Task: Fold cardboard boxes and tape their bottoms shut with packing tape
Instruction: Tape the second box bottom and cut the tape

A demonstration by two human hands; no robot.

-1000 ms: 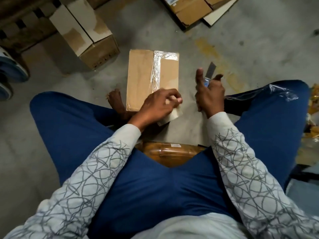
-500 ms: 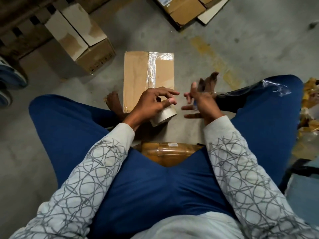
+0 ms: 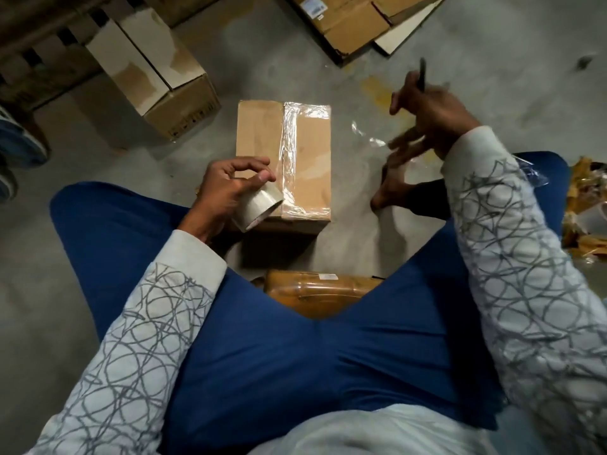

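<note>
Cardboard box (image 3: 259, 139) lies on the floor (image 3: 512, 50) at frame centre, seam taped. At its seven o'clock the left hand (image 3: 226, 188) grips the tape roll (image 3: 258, 210), seemingly held ready. At two o'clock the blurred right hand (image 3: 430, 123) pinches a thin blade (image 3: 422, 72).

Matt cardboard box (image 3: 262, 152), glossy crinkled clear tape (image 3: 290, 149).

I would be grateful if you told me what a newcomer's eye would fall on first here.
The cardboard box lies on the concrete floor in the middle, a shiny strip of clear tape running along its seam. The left hand grips a roll of tape at the box's near left corner. To the right of the box, the right hand is raised and blurred, pinching a thin dark tool.
</note>
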